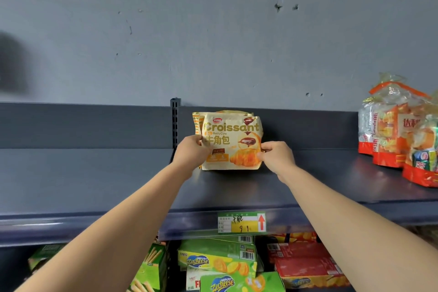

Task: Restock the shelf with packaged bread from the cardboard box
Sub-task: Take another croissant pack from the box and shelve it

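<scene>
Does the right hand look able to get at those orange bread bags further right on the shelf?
Probably yes: only bare shelf lies between the right hand and the orange bread bags, though it now pinches the croissant pack.

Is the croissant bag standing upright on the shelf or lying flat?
Upright. The croissant bag stands on its bottom edge on the shelf, printed front facing the camera, with the left hand and right hand gripping its sides.

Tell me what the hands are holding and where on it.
The yellow plastic Croissant bread packet, upright on the dark grey shelf: left hand grips its left edge, right hand pinches its right edge.
</scene>
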